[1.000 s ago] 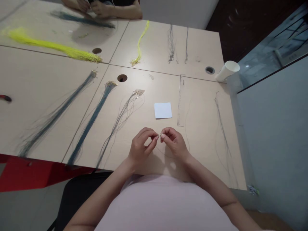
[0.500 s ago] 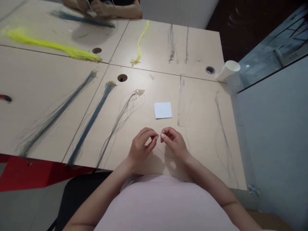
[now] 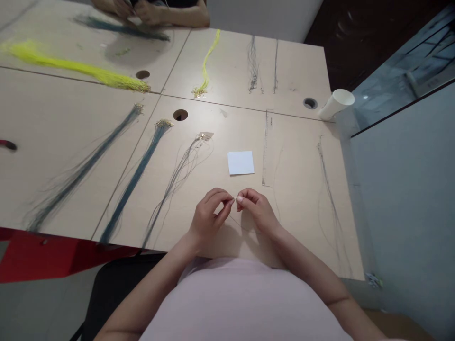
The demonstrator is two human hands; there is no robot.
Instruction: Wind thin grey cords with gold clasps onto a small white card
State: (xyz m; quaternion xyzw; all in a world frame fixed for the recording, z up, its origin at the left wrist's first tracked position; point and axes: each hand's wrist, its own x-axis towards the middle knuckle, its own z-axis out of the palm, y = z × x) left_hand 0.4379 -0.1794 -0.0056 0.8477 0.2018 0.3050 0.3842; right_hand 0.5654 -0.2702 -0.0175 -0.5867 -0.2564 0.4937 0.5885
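Fingertip to fingertip, my left hand (image 3: 209, 213) and my right hand (image 3: 259, 210) are both closed in a pinch, low over the table. A tiny gold-coloured glint shows where the fingertips meet; its shape is too small to make out. From below my left fingers a thin fishing line (image 3: 245, 228) curves under my right hand, and a faint strand continues up the table on the right. Just beyond my hands lies a pale blue paper pad (image 3: 241, 163). To the left is a loose bunch of lines with gold fish hooks (image 3: 204, 137) at its top.
Two teal line bundles (image 3: 138, 175) with gold hooked ends lie further left. A clear ruler (image 3: 267, 149) lies right of the pad, with a grey line bunch (image 3: 327, 175) beyond. Yellow bundles (image 3: 81, 68), a white cup (image 3: 336, 104) and another person's hands (image 3: 145, 12) are at the back.
My right fingertips have shifted slightly left, closing the small gap to my left fingertips. The things on the table lie as before.
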